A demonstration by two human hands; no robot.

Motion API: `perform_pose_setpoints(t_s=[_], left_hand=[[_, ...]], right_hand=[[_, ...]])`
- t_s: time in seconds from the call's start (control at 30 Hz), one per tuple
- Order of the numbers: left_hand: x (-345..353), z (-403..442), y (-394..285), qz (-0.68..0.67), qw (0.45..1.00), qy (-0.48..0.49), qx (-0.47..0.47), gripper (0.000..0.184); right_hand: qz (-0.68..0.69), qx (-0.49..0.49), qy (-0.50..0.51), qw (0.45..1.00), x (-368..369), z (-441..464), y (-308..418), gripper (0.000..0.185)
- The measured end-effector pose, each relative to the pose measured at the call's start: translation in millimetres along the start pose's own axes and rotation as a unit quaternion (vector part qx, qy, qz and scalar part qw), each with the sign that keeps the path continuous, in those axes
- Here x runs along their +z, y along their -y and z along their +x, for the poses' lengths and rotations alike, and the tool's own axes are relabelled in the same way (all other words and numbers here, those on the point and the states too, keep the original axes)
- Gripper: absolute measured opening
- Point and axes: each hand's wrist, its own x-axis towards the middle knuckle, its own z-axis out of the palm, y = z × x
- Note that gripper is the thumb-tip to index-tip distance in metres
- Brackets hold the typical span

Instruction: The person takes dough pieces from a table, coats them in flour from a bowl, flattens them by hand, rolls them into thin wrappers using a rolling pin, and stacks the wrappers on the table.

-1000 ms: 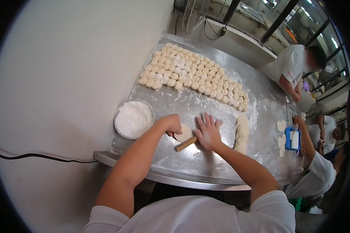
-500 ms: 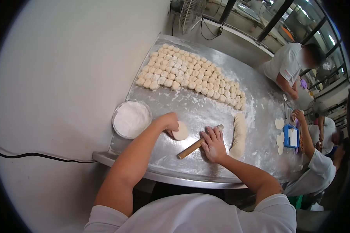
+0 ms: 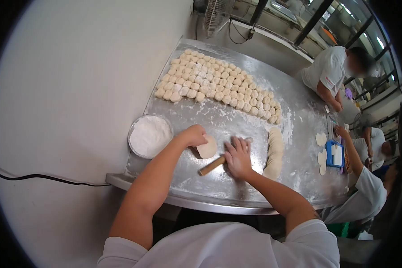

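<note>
Soft, fairly even light fills the room as I watch through the head camera, bright tubes [image 3: 380,43] glowing beyond the windows [image 3: 315,23] at upper right. Pale glare streaks the steel counter [image 3: 192,185] near its front edge, and a faint shadow lies on the metal below the right grip [image 3: 239,158]. Motion blur softens that grip and the far end of the rolling pin [image 3: 212,165]. My wide lens bows the counter's front edge and leaves the corners black; the pale wall [image 3: 76,89] greys toward the bottom, and detail turns soft and murky at far right.
</note>
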Motion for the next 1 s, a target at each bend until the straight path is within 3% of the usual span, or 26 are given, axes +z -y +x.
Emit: perform_pose_setpoints(t_s=[0.03, 0.13, 0.27, 0.37, 0.47, 0.53, 0.63, 0.73, 0.83, 0.9, 1.0], left_hand=[[-1.5, 0.1, 3.3, -0.026, 0.999, 0.021, -0.013, 0.034], [-13.0, -8.7, -14.5, 0.12, 0.978, 0.099, -0.136, 0.035], [-15.8, -16.0, -32.0, 0.188, 0.975, 0.031, -0.111, 0.038], [-15.4, -20.8, -27.1, 0.225, 0.971, -0.045, -0.062, 0.036], [-14.8, -10.8, -14.8, 0.2, 0.978, -0.059, 0.006, 0.034], [-11.2, -12.7, -17.2, 0.183, 0.981, -0.044, 0.044, 0.034], [-13.1, 4.0, -7.3, 0.188, 0.982, -0.015, -0.001, 0.035], [-7.8, 38.5, 35.1, 0.283, 0.956, 0.071, -0.036, 0.033], [-21.9, -13.5, -25.9, 0.21, 0.966, 0.098, -0.11, 0.037], [-20.2, -16.6, -28.0, 0.226, 0.969, 0.066, -0.075, 0.036], [-20.0, -14.1, -21.6, 0.201, 0.977, 0.061, 0.021, 0.032]], right_hand=[[-0.012, -0.017, 0.005, 1.0, -8.4, -20.9, -5.0, 0.053], [-0.029, -0.023, 0.033, 0.999, -10.5, -1.9, -3.9, 0.055], [-0.042, 0.047, 0.013, 0.998, 6.8, 117.3, 42.0, 0.075], [0.0, 0.079, -0.075, 0.994, 22.7, 171.2, 59.3, 0.073], [0.093, 0.057, -0.084, 0.99, 14.1, 123.9, 43.9, 0.067], [0.005, 0.043, -0.017, 0.999, 11.6, 53.2, 22.1, 0.059], [-0.013, -0.016, 0.021, 1.0, -12.5, -28.8, -3.2, 0.055], [-0.035, -0.033, 0.049, 0.998, -16.2, -17.7, -5.1, 0.059], [-0.055, -0.008, 0.048, 0.997, -5.5, 53.4, 23.4, 0.066], [-0.05, 0.007, -0.004, 0.999, 8.7, 86.2, 33.2, 0.067], [-0.028, 0.028, 0.017, 0.999, 9.1, 64.0, 28.7, 0.066]])
